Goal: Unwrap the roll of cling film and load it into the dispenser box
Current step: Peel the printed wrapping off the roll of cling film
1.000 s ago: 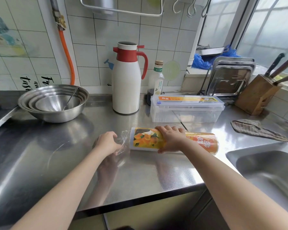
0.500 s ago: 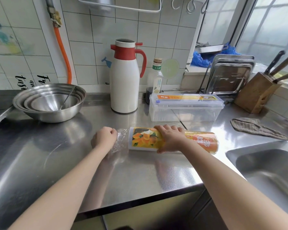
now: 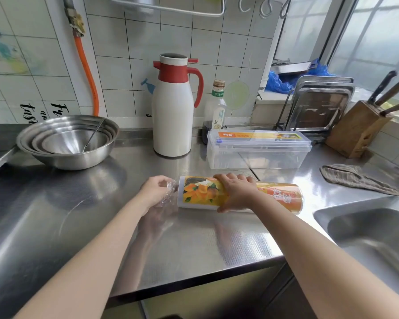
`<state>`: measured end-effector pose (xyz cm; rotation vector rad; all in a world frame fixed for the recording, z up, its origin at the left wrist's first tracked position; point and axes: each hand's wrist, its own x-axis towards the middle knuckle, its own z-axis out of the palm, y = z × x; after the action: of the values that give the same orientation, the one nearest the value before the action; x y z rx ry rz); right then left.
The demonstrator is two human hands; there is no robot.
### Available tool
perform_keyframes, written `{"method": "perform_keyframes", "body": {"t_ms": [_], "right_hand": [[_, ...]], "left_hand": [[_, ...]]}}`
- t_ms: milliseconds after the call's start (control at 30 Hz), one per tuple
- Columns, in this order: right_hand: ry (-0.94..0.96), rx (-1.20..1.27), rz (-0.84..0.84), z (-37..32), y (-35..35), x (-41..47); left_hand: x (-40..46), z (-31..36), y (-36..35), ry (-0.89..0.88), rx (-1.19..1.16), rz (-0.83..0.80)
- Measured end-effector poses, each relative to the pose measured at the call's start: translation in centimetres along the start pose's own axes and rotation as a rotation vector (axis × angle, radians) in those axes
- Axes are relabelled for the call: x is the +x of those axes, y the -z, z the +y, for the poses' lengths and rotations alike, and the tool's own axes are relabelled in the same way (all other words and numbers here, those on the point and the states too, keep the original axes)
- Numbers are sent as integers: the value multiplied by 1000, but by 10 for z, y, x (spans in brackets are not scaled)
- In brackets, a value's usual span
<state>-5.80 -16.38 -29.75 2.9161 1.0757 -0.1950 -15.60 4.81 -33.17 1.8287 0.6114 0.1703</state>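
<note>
The cling film roll (image 3: 203,192) lies on its side on the steel counter, wrapped in clear plastic with an orange fruit label. My right hand (image 3: 237,192) presses down over its middle. At the roll's left end my left hand (image 3: 154,192) pinches the bunched clear wrapper (image 3: 169,192). The clear plastic dispenser box (image 3: 258,150) stands just behind the roll with its lid closed and an orange label on top.
Behind stand a white and red thermos jug (image 3: 173,111), a small bottle (image 3: 217,107), nested steel bowls (image 3: 67,141) at the left, trays (image 3: 320,104) and a knife block (image 3: 357,127) at the right. A grey cloth (image 3: 352,178) lies near the sink (image 3: 369,229).
My left hand has moved right, closer to the roll's left end, gathering the loose wrapper tighter. My right hand stays on the roll.
</note>
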Motion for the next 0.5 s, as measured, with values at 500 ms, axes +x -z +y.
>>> {"method": "perform_keyframes", "body": {"t_ms": [500], "right_hand": [[11, -19, 20, -1, -3, -6]], "left_hand": [[22, 1, 14, -159, 302, 312]]}}
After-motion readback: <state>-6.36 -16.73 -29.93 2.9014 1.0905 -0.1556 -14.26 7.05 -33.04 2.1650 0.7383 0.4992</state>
